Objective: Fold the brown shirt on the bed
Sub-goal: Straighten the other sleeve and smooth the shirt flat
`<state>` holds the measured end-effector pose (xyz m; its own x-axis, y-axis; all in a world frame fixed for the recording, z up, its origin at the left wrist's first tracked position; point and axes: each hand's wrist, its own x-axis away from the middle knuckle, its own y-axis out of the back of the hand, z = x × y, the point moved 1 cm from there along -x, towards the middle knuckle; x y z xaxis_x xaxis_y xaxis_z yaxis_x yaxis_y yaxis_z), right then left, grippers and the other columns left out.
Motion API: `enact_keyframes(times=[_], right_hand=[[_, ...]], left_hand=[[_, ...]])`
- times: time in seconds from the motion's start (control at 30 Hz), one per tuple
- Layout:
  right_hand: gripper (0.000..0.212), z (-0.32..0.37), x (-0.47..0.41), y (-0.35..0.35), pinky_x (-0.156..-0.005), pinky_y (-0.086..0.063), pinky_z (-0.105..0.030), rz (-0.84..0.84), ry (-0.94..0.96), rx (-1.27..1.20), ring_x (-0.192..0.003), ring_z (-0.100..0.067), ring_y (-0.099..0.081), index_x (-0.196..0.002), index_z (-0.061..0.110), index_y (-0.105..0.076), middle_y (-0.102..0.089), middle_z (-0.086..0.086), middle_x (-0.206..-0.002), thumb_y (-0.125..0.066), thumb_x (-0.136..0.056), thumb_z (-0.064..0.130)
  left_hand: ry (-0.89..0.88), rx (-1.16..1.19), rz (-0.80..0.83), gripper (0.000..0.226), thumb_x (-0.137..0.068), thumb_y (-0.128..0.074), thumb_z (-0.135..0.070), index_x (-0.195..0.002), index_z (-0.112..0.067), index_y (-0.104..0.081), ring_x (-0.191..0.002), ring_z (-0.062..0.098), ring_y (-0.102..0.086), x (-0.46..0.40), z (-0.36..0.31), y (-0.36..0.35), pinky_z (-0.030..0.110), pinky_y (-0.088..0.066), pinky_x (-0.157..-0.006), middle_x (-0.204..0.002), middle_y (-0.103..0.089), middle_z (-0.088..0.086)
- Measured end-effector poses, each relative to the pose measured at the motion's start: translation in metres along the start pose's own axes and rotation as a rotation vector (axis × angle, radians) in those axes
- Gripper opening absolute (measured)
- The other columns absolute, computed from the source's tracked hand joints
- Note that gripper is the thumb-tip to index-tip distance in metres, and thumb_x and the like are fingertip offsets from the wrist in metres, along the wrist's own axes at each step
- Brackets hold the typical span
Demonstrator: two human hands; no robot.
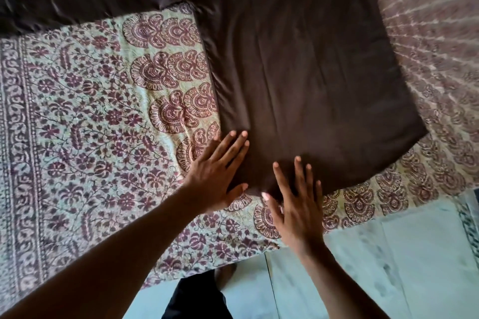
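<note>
Shirts: one brown shirt [305, 65], spread flat on the bed, its body running away from me and its hem nearest me.
Sleeves: two, each stretched out sideways at the far end; the left sleeve [85, 0] lies across the bedspread, the right one runs off the top right corner of view.
Bedspreads: one patterned bedspread [85, 116], floral print with a dark border, under the whole shirt.
Hands: two, both mine, both bare.
My left hand [216, 171]: fully spread, palm down, fingers together and straight; fingertips lie on the shirt's near left corner, the heel of the hand on the bedspread just beside the edge. It grasps nothing.
My right hand [298, 199]: also flat and wide, fingers fanned apart, resting on the hem close to my left hand; the wrist hangs over the bed's edge. Nothing pinched or held.
Floor: pale tiled floor [388, 267] below the bed's near edge.
Legs: dark trouser cloth [197, 298] shows between my forearms.
</note>
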<state>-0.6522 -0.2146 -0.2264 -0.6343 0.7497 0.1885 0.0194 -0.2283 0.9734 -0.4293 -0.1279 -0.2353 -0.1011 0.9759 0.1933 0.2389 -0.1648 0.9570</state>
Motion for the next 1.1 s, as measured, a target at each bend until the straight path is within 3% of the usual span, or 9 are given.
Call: enact_keyframes(times=[0.1,0.2,0.4,0.57,0.63,0.73,0.83,0.97,1.1], right_hand=[[0.070,-0.017,-0.023,0.012,-0.121,-0.025,-0.064,-0.107,-0.126,-0.032,-0.159,-0.038,-0.007,-0.163,0.043,-0.017,-0.006,-0.009,-0.174,-0.036,-0.100,0.067],[0.072,-0.028,-0.065,0.010,-0.121,-0.019,-0.066,-0.162,-0.240,-0.012,-0.158,-0.042,-0.004,-0.162,0.046,-0.015,-0.003,-0.008,-0.174,-0.036,-0.099,0.074],[0.067,-0.034,-0.051,-0.016,-0.123,-0.018,-0.062,-0.193,-0.341,-0.005,-0.159,-0.036,-0.013,-0.162,0.043,-0.021,-0.012,-0.008,-0.173,-0.030,-0.102,0.071],[0.071,-0.016,0.002,-0.016,-0.122,-0.019,-0.065,-0.109,-0.271,-0.042,-0.159,-0.037,-0.010,-0.163,0.031,-0.025,-0.010,-0.010,-0.173,-0.033,-0.101,0.064],[0.071,-0.007,-0.004,-0.007,-0.122,-0.017,-0.066,-0.126,-0.219,-0.085,-0.159,-0.037,-0.009,-0.162,0.029,-0.029,-0.010,-0.012,-0.173,-0.038,-0.101,0.063],[0.067,0.015,-0.049,0.002,-0.123,-0.015,-0.064,-0.198,-0.192,-0.125,-0.159,-0.038,-0.006,-0.162,0.032,-0.027,-0.009,-0.013,-0.173,-0.040,-0.103,0.060],[0.066,0.042,-0.085,-0.008,-0.122,-0.012,-0.065,-0.189,-0.161,-0.054,-0.159,-0.036,-0.006,-0.162,0.038,-0.023,-0.008,-0.011,-0.173,-0.036,-0.104,0.064],[0.060,0.052,-0.058,-0.022,-0.123,-0.018,-0.060,-0.184,-0.271,0.016,-0.159,-0.030,-0.014,-0.162,0.040,-0.024,-0.014,-0.005,-0.173,-0.030,-0.106,0.062],[0.055,0.030,0.005,-0.023,-0.121,-0.028,-0.056,-0.187,-0.222,-0.065,-0.158,-0.030,-0.022,-0.160,0.027,-0.035,-0.021,-0.009,-0.171,-0.039,-0.109,0.045]], left_hand=[[0.073,0.032,-0.090,0.083,-0.099,-0.036,-0.062,-0.165,-0.016,-0.016,-0.161,0.025,-0.009,0.000,-0.003,0.006,0.057,-0.021,-0.125,-0.174,-0.003,0.004],[0.234,0.086,-0.218,0.079,-0.101,-0.038,-0.058,-0.165,-0.016,-0.017,-0.160,0.027,-0.012,-0.026,-0.001,0.015,0.051,-0.016,-0.126,-0.174,-0.005,0.005],[0.114,-0.012,-0.122,0.089,-0.096,-0.035,-0.066,-0.165,-0.014,-0.012,-0.161,0.029,-0.005,-0.033,-0.009,-0.009,0.055,-0.009,-0.128,-0.175,-0.003,0.004],[-0.108,0.006,-0.040,0.084,-0.099,-0.033,-0.065,-0.166,-0.019,-0.013,-0.161,0.031,0.000,0.015,-0.017,-0.016,0.056,-0.008,-0.128,-0.175,-0.002,0.001],[-0.103,0.047,-0.067,0.077,-0.102,-0.033,-0.058,-0.165,-0.018,-0.017,-0.161,0.027,-0.005,0.015,-0.008,-0.011,0.055,-0.012,-0.128,-0.174,-0.006,0.002],[0.046,0.102,-0.185,0.069,-0.104,-0.037,-0.046,-0.164,-0.016,-0.021,-0.161,0.024,-0.009,-0.016,0.019,0.007,0.053,-0.016,-0.128,-0.174,-0.011,0.004],[0.091,0.062,-0.220,0.071,-0.103,-0.037,-0.049,-0.164,-0.016,-0.023,-0.160,0.027,-0.012,-0.059,0.053,0.022,0.054,-0.016,-0.127,-0.173,-0.014,0.005],[-0.056,-0.034,-0.128,0.082,-0.098,-0.035,-0.060,-0.164,-0.012,-0.022,-0.160,0.033,-0.013,-0.082,0.058,0.018,0.055,-0.011,-0.128,-0.173,-0.013,0.011],[-0.195,-0.018,-0.072,0.090,-0.097,-0.033,-0.066,-0.165,-0.009,-0.012,-0.160,0.034,-0.003,-0.045,0.019,0.001,0.054,-0.009,-0.128,-0.173,-0.002,0.014]])
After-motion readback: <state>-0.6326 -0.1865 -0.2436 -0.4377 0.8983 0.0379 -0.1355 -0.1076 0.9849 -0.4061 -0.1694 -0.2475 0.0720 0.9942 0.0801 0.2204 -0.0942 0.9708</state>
